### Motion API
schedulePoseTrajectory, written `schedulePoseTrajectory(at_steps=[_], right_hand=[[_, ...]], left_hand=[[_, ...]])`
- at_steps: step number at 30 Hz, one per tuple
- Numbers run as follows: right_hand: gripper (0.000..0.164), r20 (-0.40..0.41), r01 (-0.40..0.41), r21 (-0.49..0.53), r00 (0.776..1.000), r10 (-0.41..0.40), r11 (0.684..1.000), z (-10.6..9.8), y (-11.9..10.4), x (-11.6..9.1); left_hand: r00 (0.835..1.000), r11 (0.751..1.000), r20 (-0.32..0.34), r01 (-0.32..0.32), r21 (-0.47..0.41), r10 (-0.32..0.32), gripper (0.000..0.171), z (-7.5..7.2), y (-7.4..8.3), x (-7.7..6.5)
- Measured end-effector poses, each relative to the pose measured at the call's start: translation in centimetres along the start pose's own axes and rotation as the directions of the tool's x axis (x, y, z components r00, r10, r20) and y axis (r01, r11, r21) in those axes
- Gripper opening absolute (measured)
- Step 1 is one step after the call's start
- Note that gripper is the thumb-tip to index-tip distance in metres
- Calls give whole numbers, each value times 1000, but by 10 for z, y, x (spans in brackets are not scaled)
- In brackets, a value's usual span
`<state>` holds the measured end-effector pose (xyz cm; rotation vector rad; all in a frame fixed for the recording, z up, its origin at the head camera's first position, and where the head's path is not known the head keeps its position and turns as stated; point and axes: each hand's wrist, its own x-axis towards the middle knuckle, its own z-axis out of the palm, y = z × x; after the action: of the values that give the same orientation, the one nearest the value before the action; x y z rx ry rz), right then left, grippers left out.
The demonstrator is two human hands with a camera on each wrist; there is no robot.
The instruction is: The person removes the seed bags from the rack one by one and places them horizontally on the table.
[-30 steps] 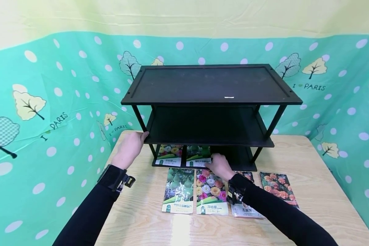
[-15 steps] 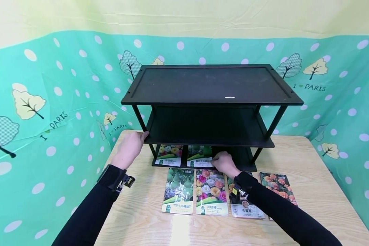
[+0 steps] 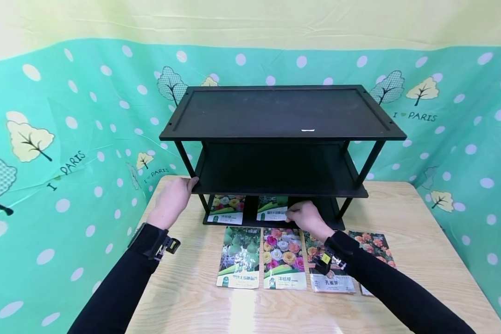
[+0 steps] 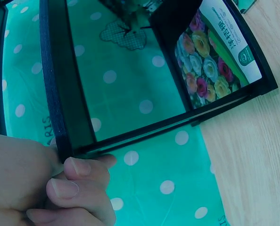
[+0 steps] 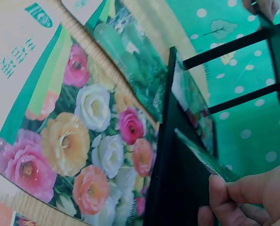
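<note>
A black three-tier shelf [image 3: 281, 113] stands on a wooden table. My left hand [image 3: 190, 184] grips the front left corner of its middle board [image 4: 60, 103], fingers [image 4: 71, 186] curled under the edge. My right hand [image 3: 290, 215] pinches the right edge of a green fruit seed packet [image 3: 272, 210] that stands on the bottom board; in the right wrist view the fingertips [image 5: 225, 193] hold its corner [image 5: 199, 157]. A flower seed packet [image 3: 226, 209] stands to its left on the same board [image 4: 208, 59].
Several seed packets lie flat in a row before the shelf: a green fruit one [image 3: 239, 257], a rose one [image 3: 283, 257] [image 5: 83, 141], one partly under my right wrist [image 3: 331, 280], and an orange flower one [image 3: 375, 246]. Polka-dot green cloth [image 3: 66, 162] encloses the table.
My right hand has slid the green packet to the right along the bottom board, so a gap now shows between the two standing packets. My left hand has kept its hold.
</note>
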<state>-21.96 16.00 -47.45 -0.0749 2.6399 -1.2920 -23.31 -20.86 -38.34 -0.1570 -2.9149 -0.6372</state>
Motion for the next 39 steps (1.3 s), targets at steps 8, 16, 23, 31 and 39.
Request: schedulePoseTrajectory(at_steps=[8, 16, 23, 31, 39], right_hand=[[24, 22, 19, 91, 1000, -21, 996, -3, -19, -10], [18, 169, -91, 272, 985, 46, 958, 23, -40, -26], [17, 414, -265, 397, 906, 87, 879, 74, -42, -48], [16, 564, -384, 467, 823, 66, 796, 126, -55, -60], [14, 601, -443, 446, 792, 106, 778, 143, -70, -54]], left_hand=[[1000, 1000, 20, 14, -9, -13, 52, 0, -1, 1], [1000, 1000, 12, 7, -12, -7, 50, 1, -3, 3], [1000, 999, 21, -1, -34, 1, 50, 0, -2, 2], [1000, 998, 18, -22, -64, 23, 48, 3, -3, 4], [999, 997, 20, -33, -68, 34, 48, 1, -2, 4]])
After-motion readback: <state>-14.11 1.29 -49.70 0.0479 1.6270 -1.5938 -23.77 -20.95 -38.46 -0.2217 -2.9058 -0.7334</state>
